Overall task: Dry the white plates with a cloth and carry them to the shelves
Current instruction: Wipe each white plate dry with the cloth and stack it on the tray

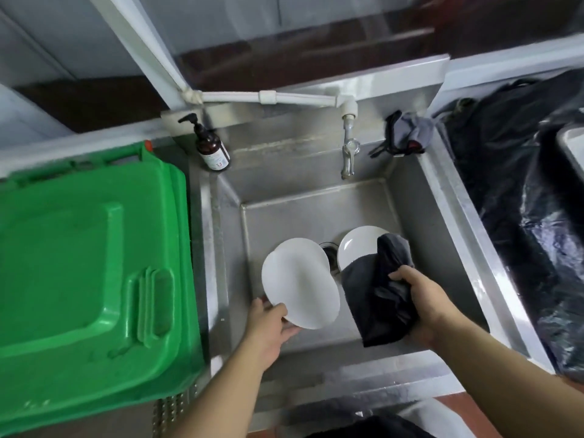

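Head view. I have my left hand (274, 322) pinching the near rim of a white plate (300, 284), thumb on the upper face and fingers underneath. The plate is raised off the floor of the steel sink (316, 213) and tilted. I judge this grip is chosen to leave most of both faces bare for wiping and to let any water run back into the basin.

My right hand (423, 306) is clamped around a bunched dark cloth (377, 295), fingers curled into its folds. The cloth hangs just beside the held plate, not yet touching it as far as I can tell. Its upper end drapes over the near edge of a second white plate (357, 246), which lies on the sink floor next to the drain (328, 254).

Step in hand, as I judge it: bring cloth and held plate together. No shelves are in view.

Also present: a tap (349, 153) at the back wall, a brown pump bottle (212, 148) on the left rear ledge, a grey rag (410, 131) on the right rear ledge, a green bin lid (88, 263) to the left, black plastic sheeting (512, 184) to the right.
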The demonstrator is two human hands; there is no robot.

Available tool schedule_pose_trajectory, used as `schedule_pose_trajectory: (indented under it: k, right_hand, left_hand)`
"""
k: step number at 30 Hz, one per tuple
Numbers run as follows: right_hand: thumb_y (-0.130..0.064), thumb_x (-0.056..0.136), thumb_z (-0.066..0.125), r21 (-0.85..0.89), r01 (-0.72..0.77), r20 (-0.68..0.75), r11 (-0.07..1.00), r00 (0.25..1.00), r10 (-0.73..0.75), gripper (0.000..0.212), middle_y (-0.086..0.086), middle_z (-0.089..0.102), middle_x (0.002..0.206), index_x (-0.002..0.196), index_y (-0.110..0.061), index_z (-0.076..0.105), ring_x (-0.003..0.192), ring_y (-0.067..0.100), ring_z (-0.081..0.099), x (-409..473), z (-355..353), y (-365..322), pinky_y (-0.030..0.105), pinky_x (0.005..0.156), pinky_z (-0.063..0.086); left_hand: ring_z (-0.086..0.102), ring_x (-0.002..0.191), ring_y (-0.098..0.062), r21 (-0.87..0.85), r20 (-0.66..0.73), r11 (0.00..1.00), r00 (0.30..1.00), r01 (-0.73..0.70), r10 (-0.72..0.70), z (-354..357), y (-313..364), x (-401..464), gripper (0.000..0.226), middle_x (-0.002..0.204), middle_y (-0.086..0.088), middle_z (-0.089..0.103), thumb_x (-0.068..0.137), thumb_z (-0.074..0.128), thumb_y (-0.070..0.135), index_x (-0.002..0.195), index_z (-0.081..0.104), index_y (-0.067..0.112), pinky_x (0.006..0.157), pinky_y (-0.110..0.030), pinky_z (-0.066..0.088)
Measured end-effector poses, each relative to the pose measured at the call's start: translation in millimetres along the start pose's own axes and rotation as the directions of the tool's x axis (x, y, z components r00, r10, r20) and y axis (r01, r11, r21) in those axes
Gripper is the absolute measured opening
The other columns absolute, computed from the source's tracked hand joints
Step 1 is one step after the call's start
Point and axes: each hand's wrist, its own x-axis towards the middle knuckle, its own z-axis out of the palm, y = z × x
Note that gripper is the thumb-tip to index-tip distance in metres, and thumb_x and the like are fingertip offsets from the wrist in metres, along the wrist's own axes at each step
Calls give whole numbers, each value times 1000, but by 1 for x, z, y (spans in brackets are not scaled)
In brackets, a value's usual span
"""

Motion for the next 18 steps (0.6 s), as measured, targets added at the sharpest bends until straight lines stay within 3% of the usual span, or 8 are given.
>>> schedule_pose_trajectory:
  k: [3, 5, 8, 11, 14, 15, 16, 18]
  right_hand:
    - [-16, 91, 62, 35, 111, 80, 993, 990, -114, 33, 22, 72, 100, 122, -5, 69, 89, 38, 71, -24, 11, -17, 53, 88, 59]
    - [-10, 93, 58, 13, 227, 133, 974, 965, -227, 23, 19, 71, 99, 109, -17, 73, 86, 36, 70, -38, 22, -29, 51, 82, 58]
    - [-6, 95, 55, -85, 420, 195, 903, 896, -398, 34, 9, 72, 94, 97, -32, 77, 92, 28, 66, -54, 34, -46, 49, 87, 55]
    - [-10, 93, 53, -220, 625, 331, 749, 770, -546, 36, -7, 71, 82, 107, -38, 71, 75, 7, 65, -73, 39, -59, 26, 72, 54]
    - [-12, 96, 49, -347, 785, 542, 513, 614, -574, 41, -4, 67, 78, 120, -44, 61, 66, 10, 63, -89, 36, -70, 24, 65, 53]
    - [-11, 98, 49, -406, 831, 607, 379, 556, -568, 49, -12, 71, 88, 128, -49, 57, 80, 10, 67, -93, 34, -73, 22, 74, 54]
    - [-10, 99, 49, -453, 861, 676, 231, 500, -542, 55, -17, 73, 112, 138, -49, 53, 106, 10, 68, -97, 33, -76, 19, 93, 50]
    - [-23, 99, 51, -489, 872, 786, -9, 436, -438, 61, -15, 43, 162, 155, -45, 41, 157, 12, 28, -101, 30, -78, 30, 128, 20]
  left_hand:
    - [75, 101, -32, 0, 89, 1000, 996, -24, 24, 4, 3, -33, 37, 121, -3, 72, 100, 52, -5, 128, 59, 18, 82, -50, 65]
    - [78, 98, -32, -44, 149, 997, 986, -69, 74, 10, 8, -53, 40, 113, -5, 79, 99, 50, -7, 125, 65, 19, 79, -49, 65]
    - [78, 100, -34, -78, 187, 986, 969, -148, 160, 23, 16, -80, 40, 117, -12, 78, 98, 48, -7, 125, 67, 15, 80, -50, 64]
    - [76, 103, -37, -79, 212, 968, 944, -240, 251, 41, 24, -107, 40, 119, -14, 77, 93, 55, -4, 127, 67, 13, 81, -51, 64]
    - [74, 109, -36, -119, 243, 935, 903, -335, 354, 66, 33, -136, 59, 123, -11, 76, 80, 60, 1, 131, 65, 30, 80, -52, 63]
    - [75, 109, -34, -135, 258, 922, 886, -362, 385, 75, 36, -145, 63, 123, -10, 75, 79, 59, 0, 129, 66, 37, 79, -52, 63]
    - [76, 107, -31, -142, 272, 911, 870, -387, 412, 84, 40, -154, 65, 124, -10, 75, 80, 57, -1, 127, 67, 42, 78, -50, 63]
    - [76, 104, -29, -141, 294, 892, 842, -429, 452, 99, 45, -168, 67, 126, -10, 75, 87, 54, -7, 127, 68, 45, 77, -49, 63]
